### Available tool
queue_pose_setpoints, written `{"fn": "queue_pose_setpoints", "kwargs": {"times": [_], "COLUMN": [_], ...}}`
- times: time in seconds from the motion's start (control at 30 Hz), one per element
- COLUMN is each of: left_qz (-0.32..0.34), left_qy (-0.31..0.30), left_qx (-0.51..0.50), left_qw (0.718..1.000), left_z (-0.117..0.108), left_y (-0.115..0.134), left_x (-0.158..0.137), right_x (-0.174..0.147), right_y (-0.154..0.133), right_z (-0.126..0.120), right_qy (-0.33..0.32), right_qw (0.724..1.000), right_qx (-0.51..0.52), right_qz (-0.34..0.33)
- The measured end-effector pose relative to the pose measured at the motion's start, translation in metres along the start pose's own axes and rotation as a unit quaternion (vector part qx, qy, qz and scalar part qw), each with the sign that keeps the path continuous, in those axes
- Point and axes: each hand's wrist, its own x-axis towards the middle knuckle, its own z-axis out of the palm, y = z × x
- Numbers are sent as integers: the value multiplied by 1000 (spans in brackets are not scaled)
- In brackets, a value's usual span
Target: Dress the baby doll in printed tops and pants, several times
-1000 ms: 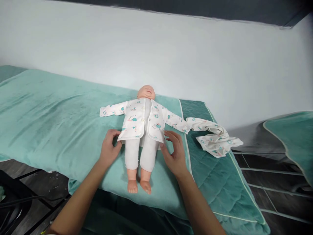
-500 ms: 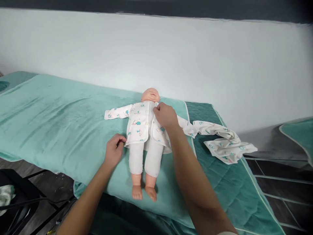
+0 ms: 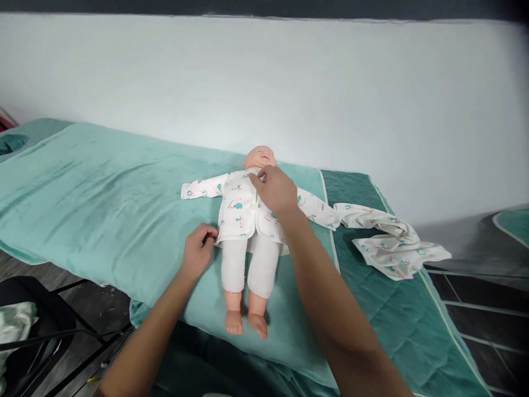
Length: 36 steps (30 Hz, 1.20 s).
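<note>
A baby doll (image 3: 259,156) lies on its back, head toward the wall, in white trousers (image 3: 233,264) with bare feet. It wears a white baby jacket (image 3: 235,207) printed with small teal figures, both sleeves spread out sideways. My left hand (image 3: 199,251) rests on the bed beside the doll, fingers pinched at the jacket's lower left corner. Over the upper chest, my right hand (image 3: 276,190) is closed near the neckline at the jacket's front edge. The hand hides part of the right front panel. Lower down, the two front panels meet at their edges.
A crumpled printed garment (image 3: 392,240) lies right of the doll, touching the sleeve's end. A light green cover (image 3: 103,193) and darker quilted cover (image 3: 384,314) spread over the bed. The white wall (image 3: 264,82) stands behind. A black chair (image 3: 45,309) holding cloth is lower left.
My right hand has drawn the right front panel leftward over the chest, narrowing the gap between the panels. My left hand stays at the hem. The view has shifted slightly.
</note>
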Motion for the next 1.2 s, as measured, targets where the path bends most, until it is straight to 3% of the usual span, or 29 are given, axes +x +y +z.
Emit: {"fn": "queue_pose_setpoints", "kwargs": {"times": [0.1,0.2,0.3,0.43,0.57,0.67,0.77,0.87,1.0,1.1,1.2], "left_qz": [34,130,191,232,308,336,306,231,138,70,-12], "left_qy": [7,-8,-5,42,80,72,47,60,129,125,88], "left_qx": [-32,-17,37,122,151,151,100,64,165,235,299], "left_qw": [999,991,981,964,936,927,946,969,968,961,950], "left_z": [-1,-2,1,7,11,10,8,6,-3,-16,-28], "left_y": [1,1,-1,-3,-1,4,8,2,-25,-47,-58], "left_x": [-3,-7,-9,-9,-11,-13,-14,-5,32,72,105], "right_x": [6,8,7,7,9,8,2,-7,-22,-35,-50], "right_y": [-8,-10,-3,13,25,27,23,18,17,21,22], "right_z": [1,3,6,10,15,15,11,2,-6,-4,1], "right_qy": [-54,-74,-49,-8,19,23,1,-49,-80,-53,-40], "right_qw": [997,996,997,990,972,962,961,964,971,972,974], "right_qx": [-26,-19,29,132,219,259,266,258,226,218,215], "right_qz": [43,46,45,53,79,88,70,48,-20,-65,-56]}}
